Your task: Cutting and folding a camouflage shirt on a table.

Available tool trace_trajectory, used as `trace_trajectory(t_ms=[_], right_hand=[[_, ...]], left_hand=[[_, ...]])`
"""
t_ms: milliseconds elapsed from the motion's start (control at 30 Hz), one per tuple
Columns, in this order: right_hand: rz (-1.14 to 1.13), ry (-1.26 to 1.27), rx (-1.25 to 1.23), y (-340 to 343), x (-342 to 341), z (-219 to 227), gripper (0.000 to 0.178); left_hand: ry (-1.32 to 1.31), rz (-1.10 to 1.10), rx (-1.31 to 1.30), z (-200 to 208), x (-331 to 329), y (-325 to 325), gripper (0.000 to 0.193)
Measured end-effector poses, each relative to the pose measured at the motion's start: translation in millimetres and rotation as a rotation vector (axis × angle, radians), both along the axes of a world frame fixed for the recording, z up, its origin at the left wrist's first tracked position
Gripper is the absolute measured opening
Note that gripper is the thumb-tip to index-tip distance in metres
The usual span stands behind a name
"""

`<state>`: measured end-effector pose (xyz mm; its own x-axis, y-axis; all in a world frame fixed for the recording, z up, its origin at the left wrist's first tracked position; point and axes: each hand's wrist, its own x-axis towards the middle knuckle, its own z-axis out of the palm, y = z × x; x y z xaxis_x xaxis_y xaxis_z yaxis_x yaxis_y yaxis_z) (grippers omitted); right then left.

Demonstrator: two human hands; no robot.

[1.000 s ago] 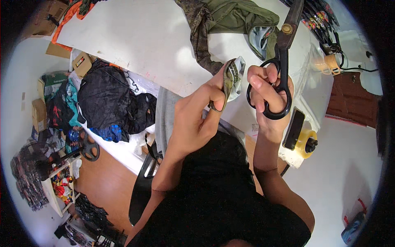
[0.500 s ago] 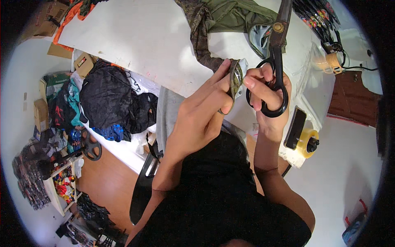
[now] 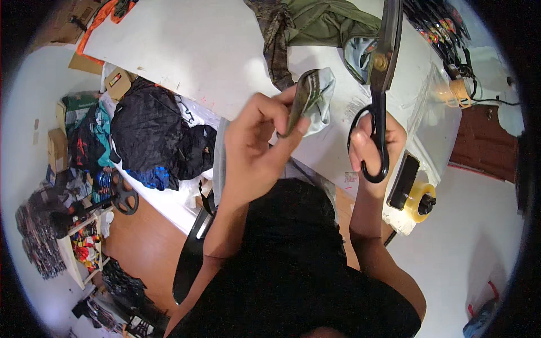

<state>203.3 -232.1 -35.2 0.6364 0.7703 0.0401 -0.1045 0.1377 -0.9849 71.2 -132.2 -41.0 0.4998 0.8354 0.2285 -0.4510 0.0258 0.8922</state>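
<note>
A green and brown camouflage garment (image 3: 327, 25) lies at the far side of the table, one sleeve (image 3: 276, 56) stretching toward me. My left hand (image 3: 253, 152) pinches the sleeve's cuff (image 3: 307, 96) between thumb and fingers, and the cuff's pale lining shows on its right side. Large black-handled scissors (image 3: 382, 63) are in my right hand (image 3: 366, 149), with fingers through the handle loops. Their blades look closed and point away from me, to the right of the cuff. A gap separates my right hand from the cuff.
White table (image 3: 186, 50) under the garment. A phone (image 3: 404, 180) and a yellowish tape roll (image 3: 420, 201) sit at its right edge. Dark clothes (image 3: 149, 127) are heaped to the left. Clear plastic sheeting (image 3: 431, 118) and a cup-like tan holder (image 3: 455, 93) are at the right.
My left hand has turned and shifted its hold, so more of the cuff's pale lining shows. My right hand has drawn back rightward from the cuff, still holding the scissors.
</note>
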Motion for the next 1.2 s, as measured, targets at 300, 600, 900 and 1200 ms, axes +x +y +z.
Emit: trace_trajectory(t_ms=[300, 600, 900, 1200], right_hand=[[0.043, -0.855, -0.135, -17.4, 22.9, -20.4, 0.05], [-0.008, -1.641, -0.065, 2.2, 79.0, 32.8, 0.048], [0.127, -1.845, -0.008, 7.9, 104.8, 65.5, 0.027], [0.095, -1.92, -0.042, 9.4, 102.8, 69.2, 0.024]], left_hand=[[-0.172, 0.132, -0.318, 13.7, -6.1, 35.2, 0.022], [0.115, 0.118, -0.037, 47.0, -29.8, 80.9, 0.016], [0.269, 0.088, -0.061, 69.1, -31.1, 84.3, 0.019], [0.256, 0.103, -0.034, 61.1, -36.4, 89.8, 0.018]])
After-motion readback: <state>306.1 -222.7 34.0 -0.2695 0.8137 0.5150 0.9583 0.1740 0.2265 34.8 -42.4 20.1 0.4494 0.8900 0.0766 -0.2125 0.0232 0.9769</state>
